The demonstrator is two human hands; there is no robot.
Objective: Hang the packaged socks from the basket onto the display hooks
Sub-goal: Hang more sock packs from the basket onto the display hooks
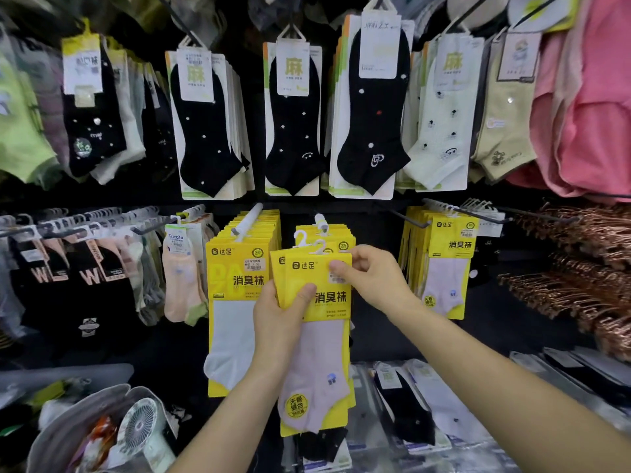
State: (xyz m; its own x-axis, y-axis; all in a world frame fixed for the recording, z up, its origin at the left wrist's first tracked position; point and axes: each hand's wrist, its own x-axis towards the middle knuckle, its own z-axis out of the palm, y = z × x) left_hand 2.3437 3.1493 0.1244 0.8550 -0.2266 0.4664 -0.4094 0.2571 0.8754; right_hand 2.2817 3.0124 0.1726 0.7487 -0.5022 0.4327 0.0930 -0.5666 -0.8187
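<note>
Socks (316, 336) in thin yellow card packs look light and bendy, held just below the hook (321, 221). Left hand (278, 322) clamps the middle; right hand (370, 273) pinches the top, the best spot.

**Dark display wall, crowded on every side**

I am facing a black display wall (160, 339) that fills nearly the whole view, dim overall, with the brightest light falling on the upper row. Along the wall's top edge hang black dotted ankle socks on white cards (211, 128). At the upper right corner I see pink garments (590, 107). Along the right edge sits a dense bunch of copper-coloured hangers (573, 264). On the left side, black socks with large letters (85, 285) hang from a rail. At the lower left corner a small white fan (141, 426) lies in a grey bag (68, 425). Clear-wrapped packets (444, 404) lie along the bottom right.
</note>
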